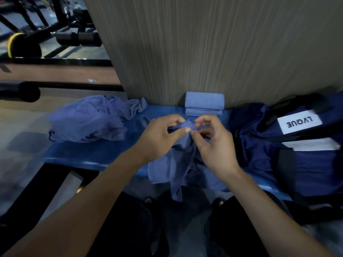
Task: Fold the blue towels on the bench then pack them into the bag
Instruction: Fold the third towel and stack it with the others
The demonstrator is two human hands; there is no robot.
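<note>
Both hands are working at the middle of the blue bench (89,153), but going from the left: a heap of unfolded blue towels (87,123) is lying crumpled on the bench's left end, one corner trailing toward the wood-grain panel (204,49) behind it. Beyond that heap, dark gym equipment (55,32) is standing on the floor (blurred, so I cannot tell what kind).

My left hand (157,138) is pinching the top edge of the blue towel (176,164) I am holding up, thumb pressing the cloth against the curled fingers. My right hand (213,143) is pinching the same edge just beside it, thumb and forefinger closing on the fabric, the other fingers loosely bent. That towel is hanging down from my grip, draping over the front edge of the bench and dangling between my knees.

Just behind my hands, a stack of folded towels (204,103) is sitting against the panel. Farther right, the navy bag (289,145) is resting on the bench's right end, its white label (299,122) facing up.
</note>
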